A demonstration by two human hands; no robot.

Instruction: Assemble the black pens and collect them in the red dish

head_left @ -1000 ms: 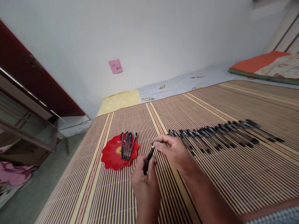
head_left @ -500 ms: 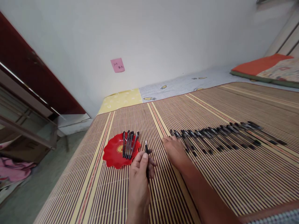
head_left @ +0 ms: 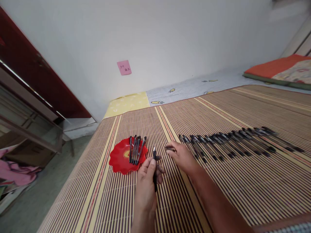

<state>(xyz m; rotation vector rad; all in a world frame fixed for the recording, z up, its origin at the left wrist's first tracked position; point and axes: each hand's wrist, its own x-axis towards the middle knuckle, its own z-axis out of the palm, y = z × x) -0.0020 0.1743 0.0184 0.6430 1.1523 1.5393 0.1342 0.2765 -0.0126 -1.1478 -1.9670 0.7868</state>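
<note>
The left hand [head_left: 147, 181] clamps an uncapped black pen [head_left: 154, 168] upright; the right hand [head_left: 182, 157] pinches a pen cap [head_left: 169, 149] above the striped bamboo mat [head_left: 243, 181], beside the red plate [head_left: 119, 160].

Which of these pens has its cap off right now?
The pen upright in the left hand, bare tip showing. Those on the red plate and in the row on the mat lie flat.
</note>
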